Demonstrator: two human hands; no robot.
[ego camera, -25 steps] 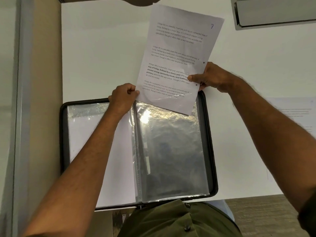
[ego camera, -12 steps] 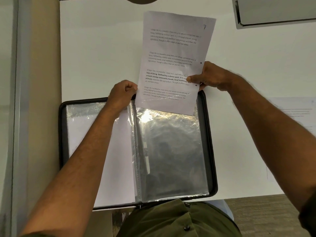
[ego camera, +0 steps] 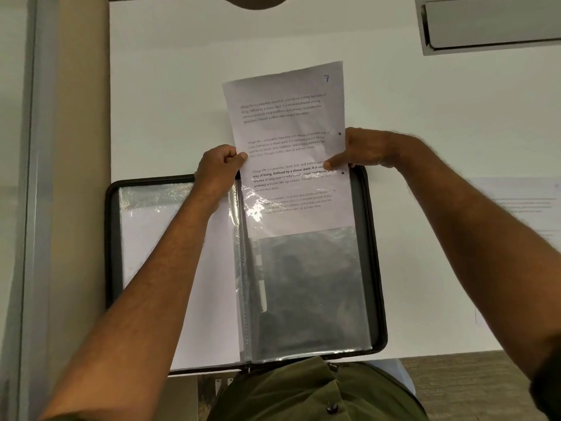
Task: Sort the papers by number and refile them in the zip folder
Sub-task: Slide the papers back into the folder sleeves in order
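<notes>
- Sliding the sheet into the clear sleeve (ego camera: 309, 287) on the right half of the open zip folder (ego camera: 378, 268) is the step in hand, judged from the paper's lower part already lying under the glossy plastic while the rest stands out past the top edge.
- Nearer the body, the left half of the folder shows a plain white page (ego camera: 209, 299) already filed in its own sleeve; it is best left flat and not dragged by the forearm lying over it.
- The left hand (ego camera: 218, 168) is curled round the sleeve's upper corner and the paper's left edge; holding that mouth open should let the page run down without catching.
- The right hand (ego camera: 364, 150) pinches the right edge of the paper marked 7 (ego camera: 291, 141), thumb on the print; pushing evenly from both edges should keep it square to the spine.
- Further right on the white counter (ego camera: 170, 101), another sheet (ego camera: 522, 208) lies blurred, number unreadable.
- At the far right corner sits a grey cable tray (ego camera: 491, 22).
</notes>
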